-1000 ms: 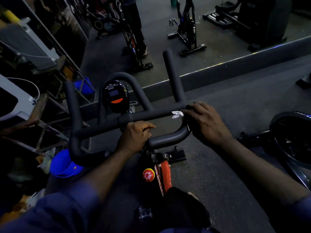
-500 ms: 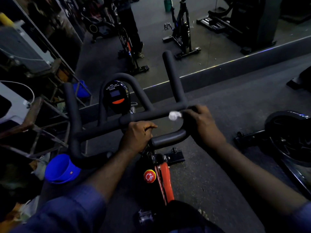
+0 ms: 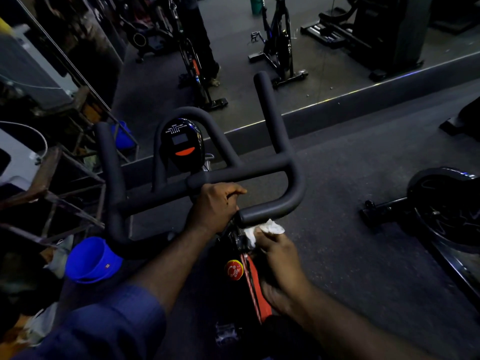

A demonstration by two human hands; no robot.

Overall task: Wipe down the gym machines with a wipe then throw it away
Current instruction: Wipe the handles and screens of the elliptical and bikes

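with the left hand (image 3: 215,206) grips the middle of the handlebar (image 3: 246,174), fingers curled over it, steadying it. with the right hand (image 3: 279,258) pinches the white wipe (image 3: 267,228) in the fingertips, pressed up under the stubby near end of the bar, just right of the left hand. has brought the wipe off the far right bend, round the curve and down to this tip. probably closes out the right side; likely leaves the stretch beyond the left hand to wipe, and the throwing away not yet done.
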